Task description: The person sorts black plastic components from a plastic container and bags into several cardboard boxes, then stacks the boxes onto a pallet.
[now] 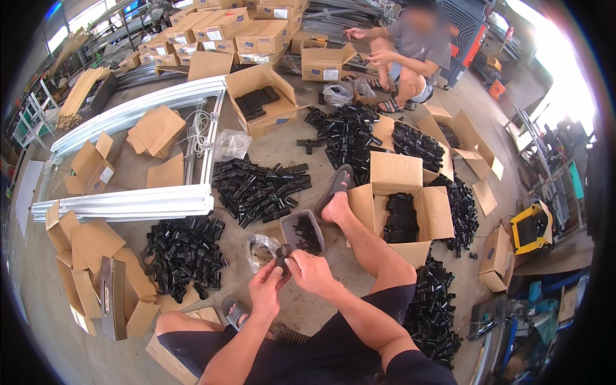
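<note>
Just above the floor between my knees, both hands are closed on one small black fitting (281, 258). My left hand (264, 290) pinches it from the left and below. From the right, my right hand (312, 274) grips it with thumb and fingers together, hiding part of its shape. A grey plastic tub (288, 227) with small black pieces (308, 235) stands just beyond my hands. Beside it, to the left, lies a crumpled clear plastic bag (260, 249). Loose black fittings form one heap (183, 255) to the left and another (260, 191) farther ahead.
An open carton (394, 168) of stacked black parts stands by my right leg, near more heaps (431, 314). White metal rails (128, 204) lie at left, with opened cartons (96, 244) nearby. Another person (420, 54) squats at the far right. Stacked cartons (221, 29) fill the back.
</note>
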### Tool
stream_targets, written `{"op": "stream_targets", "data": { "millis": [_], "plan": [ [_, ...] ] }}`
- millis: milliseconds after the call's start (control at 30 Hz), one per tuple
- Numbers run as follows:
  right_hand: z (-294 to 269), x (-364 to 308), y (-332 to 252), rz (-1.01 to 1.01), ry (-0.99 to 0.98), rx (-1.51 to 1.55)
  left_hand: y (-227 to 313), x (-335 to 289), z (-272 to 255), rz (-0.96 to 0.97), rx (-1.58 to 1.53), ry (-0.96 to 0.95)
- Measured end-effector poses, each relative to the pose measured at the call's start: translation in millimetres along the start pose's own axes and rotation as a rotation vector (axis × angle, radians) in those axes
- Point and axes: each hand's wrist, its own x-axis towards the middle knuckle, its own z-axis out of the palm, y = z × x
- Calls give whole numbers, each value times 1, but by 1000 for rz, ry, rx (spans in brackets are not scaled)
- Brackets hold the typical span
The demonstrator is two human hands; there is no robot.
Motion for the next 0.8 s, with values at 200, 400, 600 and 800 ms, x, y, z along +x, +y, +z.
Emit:
{"op": "stream_targets", "data": {
  "millis": [200, 400, 600, 800],
  "plan": [
    [-7, 3, -5, -8, 32, 78, 1, 0, 1, -1, -9, 0],
    [-6, 1, 1, -2, 24, 28, -1, -2, 2, -14, 2, -1],
    [1, -2, 5, -13, 19, 43, -3, 0, -1, -20, 22, -9],
    [-3, -2, 4, -20, 38, 83, -6, 1, -1, -25, -10, 1]
  ]
}}
